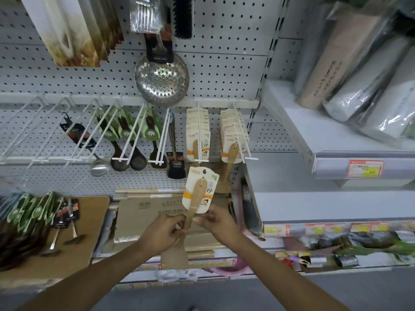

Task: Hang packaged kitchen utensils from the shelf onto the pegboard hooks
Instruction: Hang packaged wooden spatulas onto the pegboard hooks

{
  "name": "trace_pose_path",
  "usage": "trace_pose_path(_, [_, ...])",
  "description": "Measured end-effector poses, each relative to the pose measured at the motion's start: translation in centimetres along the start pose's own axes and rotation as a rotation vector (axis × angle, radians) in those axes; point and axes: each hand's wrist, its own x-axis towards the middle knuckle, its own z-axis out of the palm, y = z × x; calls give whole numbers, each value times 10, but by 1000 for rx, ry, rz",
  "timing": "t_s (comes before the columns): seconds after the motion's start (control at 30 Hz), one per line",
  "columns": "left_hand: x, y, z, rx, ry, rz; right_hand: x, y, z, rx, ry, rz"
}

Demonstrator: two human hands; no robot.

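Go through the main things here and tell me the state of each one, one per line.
Wooden spatula: carded, held upright in both hands, not hung.
Left hand: gripping the spatula handle.
Right hand: pinching the handle.
Two right hooks: loaded with matching cards.
Left hooks: mostly bare.
Skimmer: hanging.
Left pile: unhung, lying on the shelf.

Little could be read. The card of the wooden spatula [195,206] bore a large blue-grey Chinese character, "铲". The green tags on the dark ladles [150,134] showed one white character in a round badge. A vertical line of Chinese characters ran down the brown roll [323,70], illegible. The shelf price tag [365,169] was blurred.
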Motion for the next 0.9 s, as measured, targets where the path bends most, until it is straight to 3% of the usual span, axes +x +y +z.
trace_pose_path(0.2, [7, 0, 8, -106, -25, -84, 8, -9, 12, 155, 175, -1])
trace_pose_path(0.57, [15, 5, 15, -389, -4, -130, 24, -14, 10, 167, 255, 32])
trace_pose_path(0.9, [48, -5, 14, -451, -5, -216, 63, -27, 5, 111, 330, -10])
